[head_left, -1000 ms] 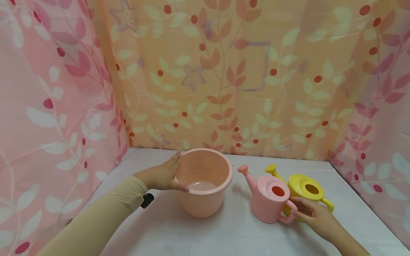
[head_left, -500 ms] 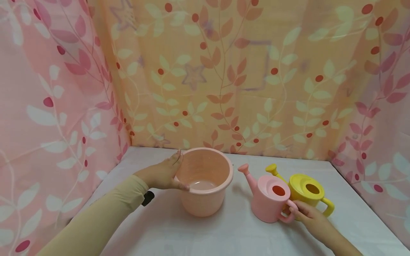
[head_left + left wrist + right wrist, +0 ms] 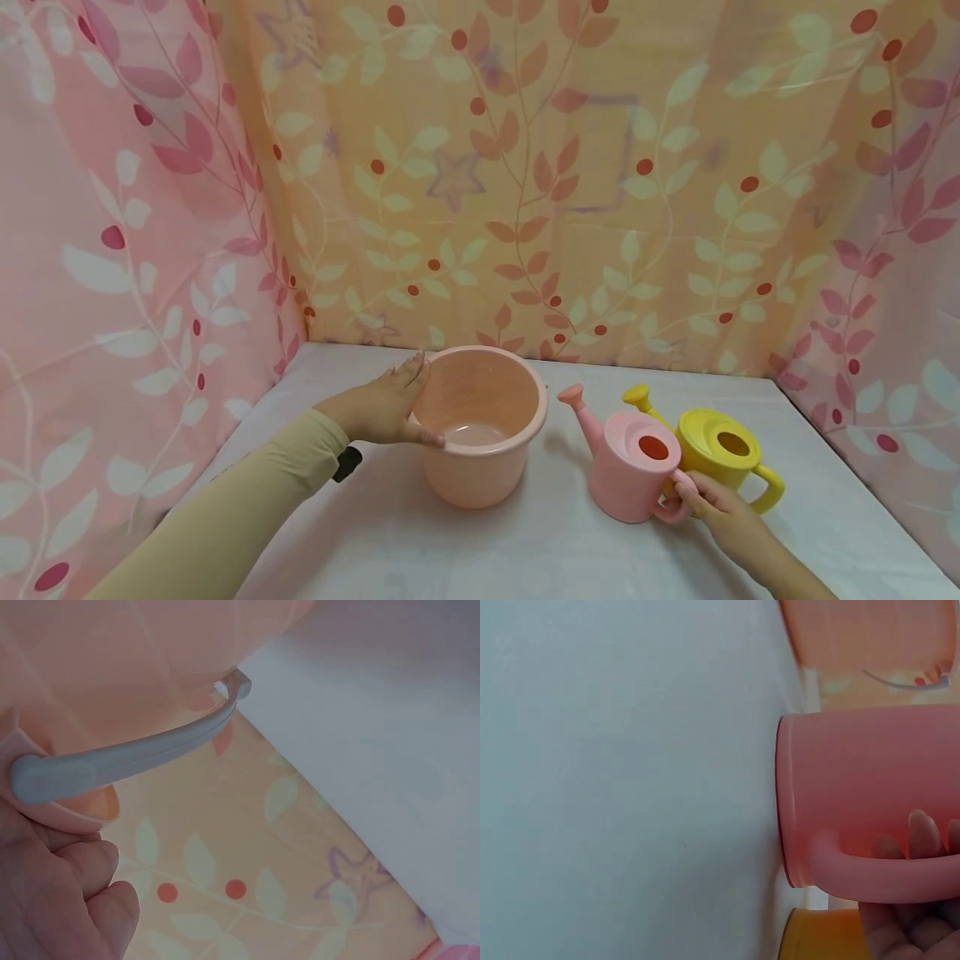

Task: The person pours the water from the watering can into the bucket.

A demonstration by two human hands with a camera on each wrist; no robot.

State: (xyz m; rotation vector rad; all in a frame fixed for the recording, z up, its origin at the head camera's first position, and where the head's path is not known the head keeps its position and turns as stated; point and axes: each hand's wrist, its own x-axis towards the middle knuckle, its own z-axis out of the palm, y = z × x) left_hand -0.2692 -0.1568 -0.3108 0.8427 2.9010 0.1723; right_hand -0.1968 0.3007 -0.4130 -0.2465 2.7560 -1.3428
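Pink can (image 3: 630,475) stands upright on the table (image 3: 375,542), right of the bucket (image 3: 476,479) and apart from it, its spout (image 3: 585,421) pointing towards it. The right hand (image 3: 727,517) holds the can by its handle (image 3: 900,879), with fingers passed through the loop and the thumb over its outer side. How firm that hold is, I cannot tell.

Since the can's bulk lies forward of the handle, a good lift would probably want a snug wrap and a level wrist, or the spout end may dip. The yellow can (image 3: 705,458) is just behind, close enough to be knocked, so raising straight up before any sideways move seems safest.

At the bucket, the left hand (image 3: 382,408) lies along the left of the rim, fingers extended and thumb stretched over the near edge: a wide, steadying touch. Light, even pressure should do, as a hard push could slide or tip it. Its grey bail (image 3: 135,757) hangs beside those fingers and is better left free.

Patterned cloth (image 3: 525,208) closes off the back.
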